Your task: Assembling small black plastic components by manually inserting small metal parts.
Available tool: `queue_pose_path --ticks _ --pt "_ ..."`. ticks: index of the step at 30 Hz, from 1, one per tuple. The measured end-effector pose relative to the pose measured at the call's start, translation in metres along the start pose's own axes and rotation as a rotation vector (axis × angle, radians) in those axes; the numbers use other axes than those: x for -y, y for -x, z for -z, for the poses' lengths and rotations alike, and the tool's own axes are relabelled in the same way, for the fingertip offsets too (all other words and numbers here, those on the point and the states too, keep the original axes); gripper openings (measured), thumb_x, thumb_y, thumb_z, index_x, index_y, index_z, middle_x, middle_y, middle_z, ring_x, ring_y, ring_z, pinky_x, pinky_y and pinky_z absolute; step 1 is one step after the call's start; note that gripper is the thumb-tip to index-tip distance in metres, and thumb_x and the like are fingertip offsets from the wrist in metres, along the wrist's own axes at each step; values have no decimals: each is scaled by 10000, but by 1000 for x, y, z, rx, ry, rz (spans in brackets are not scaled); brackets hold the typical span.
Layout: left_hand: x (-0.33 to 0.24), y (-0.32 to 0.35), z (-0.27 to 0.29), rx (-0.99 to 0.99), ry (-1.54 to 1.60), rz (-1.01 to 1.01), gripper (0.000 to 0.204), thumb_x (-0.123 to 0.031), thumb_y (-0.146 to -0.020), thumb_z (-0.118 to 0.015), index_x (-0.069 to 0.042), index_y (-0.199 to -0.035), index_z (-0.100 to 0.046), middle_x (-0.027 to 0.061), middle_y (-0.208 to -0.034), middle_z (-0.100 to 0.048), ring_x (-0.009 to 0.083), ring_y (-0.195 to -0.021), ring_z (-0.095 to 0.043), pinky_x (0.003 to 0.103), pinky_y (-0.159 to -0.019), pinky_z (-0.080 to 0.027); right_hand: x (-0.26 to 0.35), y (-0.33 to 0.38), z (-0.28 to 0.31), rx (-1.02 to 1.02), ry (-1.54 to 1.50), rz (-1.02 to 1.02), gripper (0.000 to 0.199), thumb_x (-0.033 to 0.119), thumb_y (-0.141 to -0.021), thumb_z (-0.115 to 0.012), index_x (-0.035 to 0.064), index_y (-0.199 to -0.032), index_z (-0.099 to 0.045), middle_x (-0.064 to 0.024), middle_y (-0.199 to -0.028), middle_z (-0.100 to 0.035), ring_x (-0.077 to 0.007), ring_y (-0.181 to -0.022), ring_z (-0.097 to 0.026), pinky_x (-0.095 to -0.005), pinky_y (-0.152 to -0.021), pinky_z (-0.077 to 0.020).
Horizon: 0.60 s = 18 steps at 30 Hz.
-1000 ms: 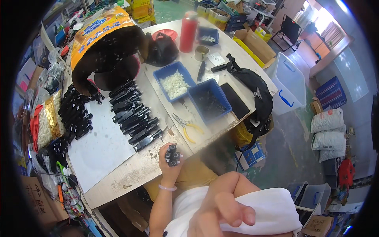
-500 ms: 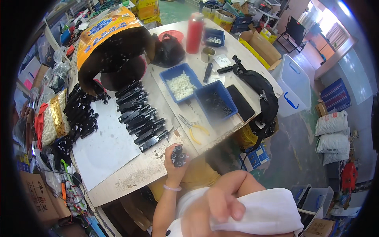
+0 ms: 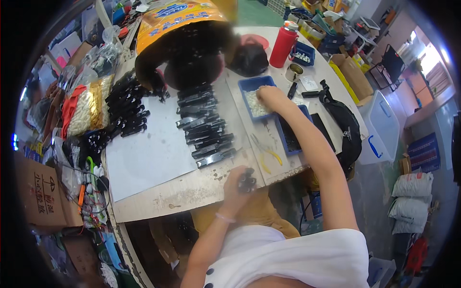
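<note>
My left hand point(image 3: 234, 191), near the front edge of the table, is closed around a bundle of black tube-like parts point(image 3: 247, 180), their round ends facing up. My right hand point(image 3: 272, 98) reaches across into a blue bin point(image 3: 245, 85) of small white pieces point(image 3: 254, 106). Its fingers are bunched and bent down among the pieces, so whatever they pinch is hidden. Under my right forearm, a second blue bin point(image 3: 291, 146) is partly covered; dark contents show inside. Pliers with yellow handles point(image 3: 267, 156) lie on the table between my two hands.
Rows of black parts point(image 3: 204, 127) lie beside a white sheet point(image 3: 146, 153). Behind them is an orange bag with a dark opening point(image 3: 185, 19). A red bottle point(image 3: 284, 44), a metal cup point(image 3: 294, 72) and a black strapped bag point(image 3: 343, 125) occupy the far and right sides.
My right hand has gone from in front of my body up and forward into the bin of white pieces. My left hand still grips the black parts. The whole view has shifted.
</note>
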<state>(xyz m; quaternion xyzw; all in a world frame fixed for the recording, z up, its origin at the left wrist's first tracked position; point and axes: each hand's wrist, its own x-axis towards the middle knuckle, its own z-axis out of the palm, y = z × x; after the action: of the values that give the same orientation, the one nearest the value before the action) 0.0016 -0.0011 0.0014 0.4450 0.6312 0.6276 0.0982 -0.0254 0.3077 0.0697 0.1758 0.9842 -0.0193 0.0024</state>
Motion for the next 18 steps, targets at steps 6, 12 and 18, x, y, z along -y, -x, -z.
queue_pose_path --ticks 6,12,18 --pt "-2 -2 1 29 29 -32 555 37 -656 -704 -73 -1141 -457 134 -1100 -559 227 -905 -601 292 -772 -480 1 5 -2 -78 -74 -13 142 133 -756 -573 52 -826 -666 -160 -877 -643 -314 -846 -625 -410 -735 -496" --pt "-2 -4 0 -2 35 -43 564 5 -638 -711 -93 -1137 -468 97 -1040 -573 240 -838 -592 314 -727 -493 4 2 10 30 -58 -72 164 198 -779 -591 88 -866 -676 -150 -854 -654 -307 -821 -631 -397 -722 -497" --pt "2 -1 -1 6 37 -18 589 -18 -627 -727 -93 -1149 -465 115 -1040 -569 263 -858 -593 330 -740 -494 3 11 8 -131 -106 -107 186 209 -768 -637 73 -895 -628 -121 -786 -649 -304 -751 -625 -387 -668 -486"
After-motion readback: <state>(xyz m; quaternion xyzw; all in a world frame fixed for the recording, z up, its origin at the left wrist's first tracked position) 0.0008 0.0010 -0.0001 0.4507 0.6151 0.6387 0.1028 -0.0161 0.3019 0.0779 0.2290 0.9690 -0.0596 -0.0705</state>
